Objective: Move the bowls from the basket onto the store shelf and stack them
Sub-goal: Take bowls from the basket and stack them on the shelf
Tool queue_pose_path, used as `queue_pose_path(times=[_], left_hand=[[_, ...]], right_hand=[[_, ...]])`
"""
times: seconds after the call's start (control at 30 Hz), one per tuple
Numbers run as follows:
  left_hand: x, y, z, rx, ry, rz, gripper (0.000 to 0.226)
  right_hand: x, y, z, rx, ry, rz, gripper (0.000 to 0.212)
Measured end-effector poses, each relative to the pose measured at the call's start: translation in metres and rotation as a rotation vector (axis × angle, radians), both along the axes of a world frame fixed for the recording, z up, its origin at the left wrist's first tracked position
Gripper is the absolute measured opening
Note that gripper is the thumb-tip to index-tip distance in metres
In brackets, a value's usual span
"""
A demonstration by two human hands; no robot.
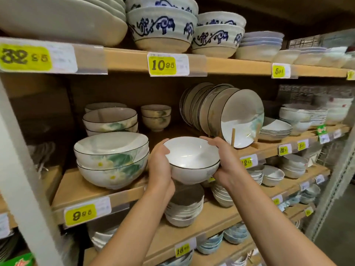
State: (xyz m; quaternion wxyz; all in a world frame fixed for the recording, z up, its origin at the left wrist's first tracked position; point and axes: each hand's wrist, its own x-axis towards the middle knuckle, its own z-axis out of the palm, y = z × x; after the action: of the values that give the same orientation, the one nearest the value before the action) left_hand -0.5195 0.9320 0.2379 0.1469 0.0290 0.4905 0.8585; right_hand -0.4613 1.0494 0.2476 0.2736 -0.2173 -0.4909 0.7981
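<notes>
Both hands hold one white, dark-rimmed bowl [192,160] up in front of the middle shelf [86,187], just right of two stacked flowered bowls [111,160]. The left hand [160,166] wraps the bowl's left side with its thumb at the rim and its fingers hidden underneath. The right hand [225,166] curls round the right side, fingertips over the far rim. The bowl and wrists cover part of a lower stack [184,208]. Upright plates [230,112] lean behind. The small price tags [284,149] at right are too blurred to read.
</notes>
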Motion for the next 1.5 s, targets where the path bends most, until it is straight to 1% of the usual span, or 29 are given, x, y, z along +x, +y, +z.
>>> queue_pose_path(times=[0.17,0.33,0.47,0.67,0.77,0.83,0.9,0.93,1.0,1.03,1.07,1.13,1.23,1.3,1.37,1.4,1.47,1.5], left_hand=[[-0.027,0.025,0.005,0.031,-0.019,0.095,0.040],[-0.047,0.043,0.002,-0.008,-0.059,0.198,0.027],[-0.058,0.054,0.003,-0.027,-0.073,0.273,0.027],[-0.060,0.063,-0.003,-0.034,-0.067,0.327,0.032],[-0.055,0.067,-0.001,-0.052,-0.058,0.350,0.028],[-0.050,0.067,0.001,-0.067,-0.039,0.347,0.030],[-0.043,0.065,-0.002,-0.100,0.005,0.373,0.039],[-0.036,0.064,-0.006,-0.127,0.041,0.400,0.048],[-0.017,0.064,-0.017,-0.153,0.107,0.419,0.075],[-0.010,0.068,-0.020,-0.161,0.130,0.404,0.082],[-0.006,0.073,-0.023,-0.171,0.139,0.388,0.083],[-0.003,0.083,-0.024,-0.208,0.148,0.392,0.075],[-0.015,0.079,-0.013,-0.215,0.120,0.436,0.047],[-0.029,0.064,-0.005,-0.197,0.045,0.391,0.038],[-0.039,0.050,0.000,-0.189,-0.011,0.340,0.037],[-0.040,0.046,0.000,-0.188,-0.011,0.342,0.039],[-0.035,0.047,-0.004,-0.227,0.039,0.386,0.052],[-0.030,0.051,-0.007,-0.246,0.072,0.413,0.059]], right_hand=[[-0.040,0.031,0.009,0.009,-0.029,0.097,0.036],[-0.074,0.054,0.008,-0.049,-0.030,0.202,0.041],[-0.098,0.065,0.006,-0.054,-0.045,0.265,0.035],[-0.117,0.084,-0.007,-0.085,-0.055,0.357,0.025],[-0.119,0.088,-0.012,-0.090,-0.073,0.404,0.028],[-0.119,0.089,-0.013,-0.081,-0.083,0.438,0.029],[-0.119,0.091,-0.011,-0.053,-0.083,0.479,0.023],[-0.119,0.093,-0.007,-0.040,-0.090,0.495,0.020],[-0.122,0.095,0.003,0.022,-0.109,0.525,0.020],[-0.125,0.095,0.010,0.075,-0.113,0.543,0.021],[-0.127,0.094,0.016,0.125,-0.121,0.563,0.021],[-0.126,0.091,0.022,0.193,-0.145,0.581,0.025],[-0.116,0.090,0.008,0.280,-0.181,0.516,0.032],[-0.106,0.090,-0.003,0.352,-0.161,0.466,0.036],[-0.104,0.092,-0.002,0.409,-0.114,0.445,0.041],[-0.107,0.092,0.002,0.433,-0.113,0.445,0.043],[-0.114,0.090,0.010,0.439,-0.153,0.468,0.048],[-0.117,0.088,0.012,0.404,-0.180,0.484,0.048]])
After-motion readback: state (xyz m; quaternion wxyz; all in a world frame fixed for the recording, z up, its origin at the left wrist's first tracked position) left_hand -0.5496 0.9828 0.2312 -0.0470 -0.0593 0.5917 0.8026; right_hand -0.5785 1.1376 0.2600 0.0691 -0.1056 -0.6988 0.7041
